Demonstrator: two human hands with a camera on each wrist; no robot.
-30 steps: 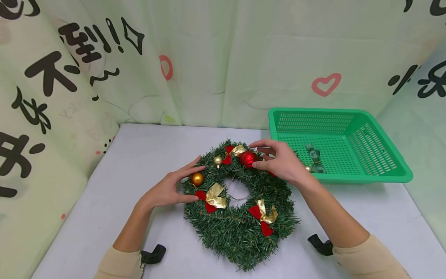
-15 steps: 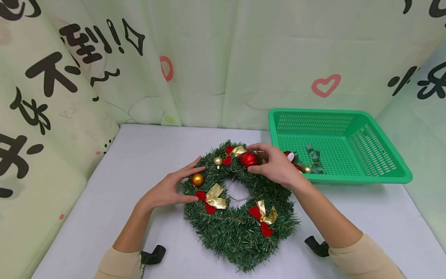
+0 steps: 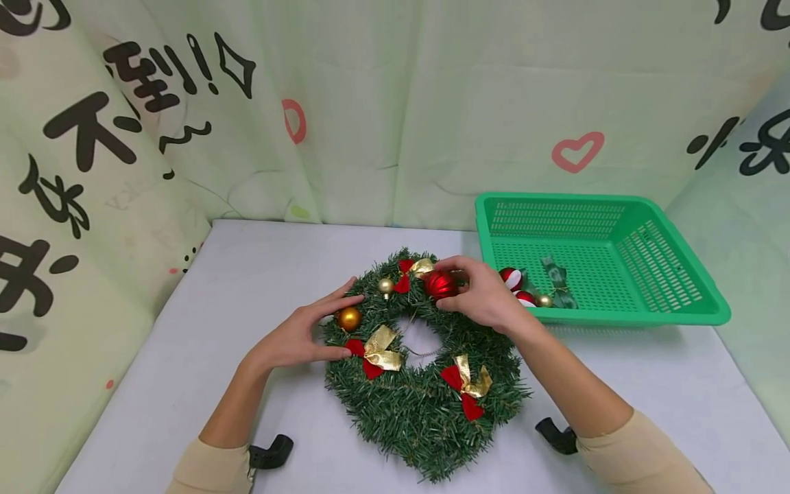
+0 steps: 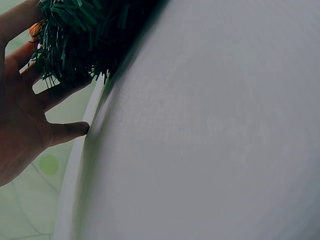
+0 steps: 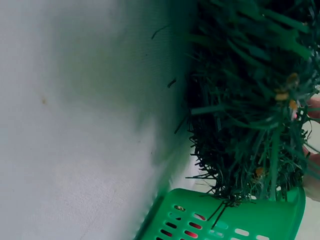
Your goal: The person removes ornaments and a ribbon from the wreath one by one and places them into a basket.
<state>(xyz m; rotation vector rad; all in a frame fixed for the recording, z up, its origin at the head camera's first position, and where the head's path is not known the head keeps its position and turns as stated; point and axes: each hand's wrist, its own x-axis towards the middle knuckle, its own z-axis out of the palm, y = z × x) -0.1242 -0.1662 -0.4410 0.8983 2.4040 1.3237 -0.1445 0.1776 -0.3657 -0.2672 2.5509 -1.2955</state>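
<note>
A green artificial wreath (image 3: 420, 418) lies on the white table, with three red-and-gold bows, one of them a lower-left bow (image 3: 382, 348). My right hand (image 3: 484, 296) grips a shiny red bauble (image 3: 440, 284) at the wreath's upper right, thumb in front and fingers curled behind. My left hand (image 3: 302, 334) rests against the wreath's left side, fingers spread and fairly straight, near an orange-gold bauble (image 3: 350, 318). A small pale gold bauble (image 3: 385, 285) sits by the top bow. Foliage (image 5: 250, 110) mostly blocks the right wrist view, leaving only bits of fingers (image 5: 314, 182) at its edge.
At the back right stands a green basket (image 3: 623, 317). In its near left corner lie red-and-white baubles (image 3: 511, 278), a small gold ball (image 3: 544, 301) and a dark green ribbon piece (image 3: 558, 280). A printed curtain (image 3: 444, 123) hangs behind the table.
My right hand has shifted slightly left and its fingers have closed in around the red bauble. More baubles in the basket now show past it. The left hand and wreath stay put.
</note>
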